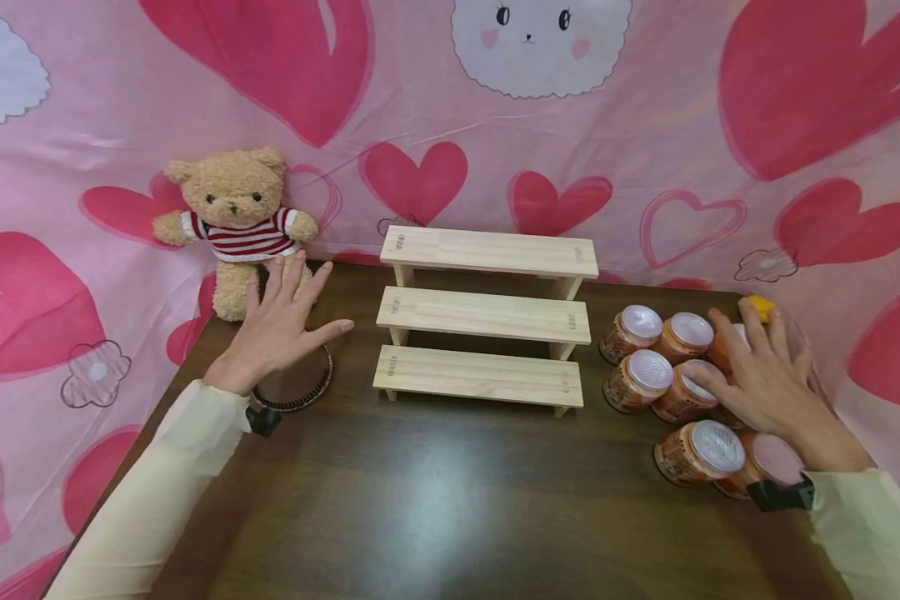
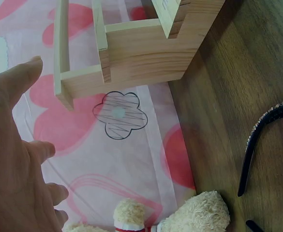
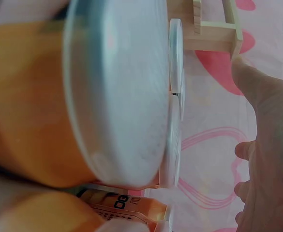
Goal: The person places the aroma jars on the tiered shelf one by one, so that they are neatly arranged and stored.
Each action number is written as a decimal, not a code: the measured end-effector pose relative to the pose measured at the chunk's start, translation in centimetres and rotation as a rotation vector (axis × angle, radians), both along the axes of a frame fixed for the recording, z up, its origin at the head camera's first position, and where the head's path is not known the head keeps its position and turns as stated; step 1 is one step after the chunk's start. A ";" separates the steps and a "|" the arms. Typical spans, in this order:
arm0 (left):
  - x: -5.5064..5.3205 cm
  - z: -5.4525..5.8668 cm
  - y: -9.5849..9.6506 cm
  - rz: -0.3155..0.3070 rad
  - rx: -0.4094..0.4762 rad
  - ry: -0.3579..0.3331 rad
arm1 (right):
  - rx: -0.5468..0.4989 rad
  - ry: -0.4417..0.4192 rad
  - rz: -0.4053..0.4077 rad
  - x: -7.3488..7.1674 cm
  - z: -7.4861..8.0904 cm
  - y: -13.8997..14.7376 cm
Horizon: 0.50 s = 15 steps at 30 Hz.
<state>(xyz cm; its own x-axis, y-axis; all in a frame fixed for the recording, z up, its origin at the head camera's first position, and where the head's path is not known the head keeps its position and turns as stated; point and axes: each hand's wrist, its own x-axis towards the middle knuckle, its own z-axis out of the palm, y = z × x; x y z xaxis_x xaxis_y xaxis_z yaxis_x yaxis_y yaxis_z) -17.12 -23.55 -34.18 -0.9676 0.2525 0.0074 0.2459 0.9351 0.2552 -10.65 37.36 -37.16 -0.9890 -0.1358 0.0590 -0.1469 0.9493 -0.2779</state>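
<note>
My left hand (image 1: 281, 329) hovers with spread fingers over the left of the table, holding nothing. Below it lies a dark beaded headband (image 1: 300, 406), partly covered by the hand and wrist. My right hand (image 1: 768, 387), fingers also spread, is above several orange jars (image 1: 633, 382) with whitish lids and hides some of them. One jar's lid (image 3: 122, 92) fills much of the right wrist view, apart from the fingers. Between the hands stands a pale wooden three-step rack (image 1: 480, 312), its end panel (image 2: 146, 58) visible in the left wrist view.
A teddy bear (image 1: 243, 242) in a red-and-white striped sweater leans against the pink heart-print cloth (image 1: 420, 100) at the back left. Something small and yellow (image 1: 759, 307) shows behind the right fingers. Under everything is a dark brown wooden table (image 1: 420, 500).
</note>
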 end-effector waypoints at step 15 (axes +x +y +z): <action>0.6 0.1 -0.1 -0.010 0.046 0.009 | 0.024 0.058 -0.042 1.1 0.5 0.9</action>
<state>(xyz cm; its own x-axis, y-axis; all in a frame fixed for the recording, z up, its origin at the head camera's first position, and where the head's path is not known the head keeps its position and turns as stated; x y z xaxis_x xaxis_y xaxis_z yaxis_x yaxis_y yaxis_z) -16.51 -23.63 -34.05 -0.9648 0.2615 0.0280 0.2579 0.9199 0.2955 -9.50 38.23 -36.71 -0.9889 -0.0961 0.1131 -0.1216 0.9614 -0.2469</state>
